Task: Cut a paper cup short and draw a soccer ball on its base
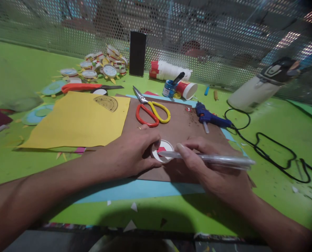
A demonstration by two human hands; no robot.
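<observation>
My left hand (141, 148) is closed around the left edge of a small round white disc (167, 146) with a red shape in its middle. In my right hand (211, 164) a clear-barrelled pen (219, 160) lies nearly level, its tip at the red shape. The disc rests over a sheet of brown paper (182, 122), which lies on light blue paper (145, 190). Beyond my left hand are scissors (152, 112) with one red and one yellow handle loop. A yellow sheet (87, 122) carrying a half-round protractor (106, 103) lies to the left.
A blue glue gun (211, 117) with a black cord (274, 155) lies right. Behind stand a white bottle (258, 87), paper cups (169, 71), a blue paint jar (169, 88), a dark upright phone-like slab (137, 54) and several decorated discs (109, 71). An orange-handled knife (82, 86) lies left.
</observation>
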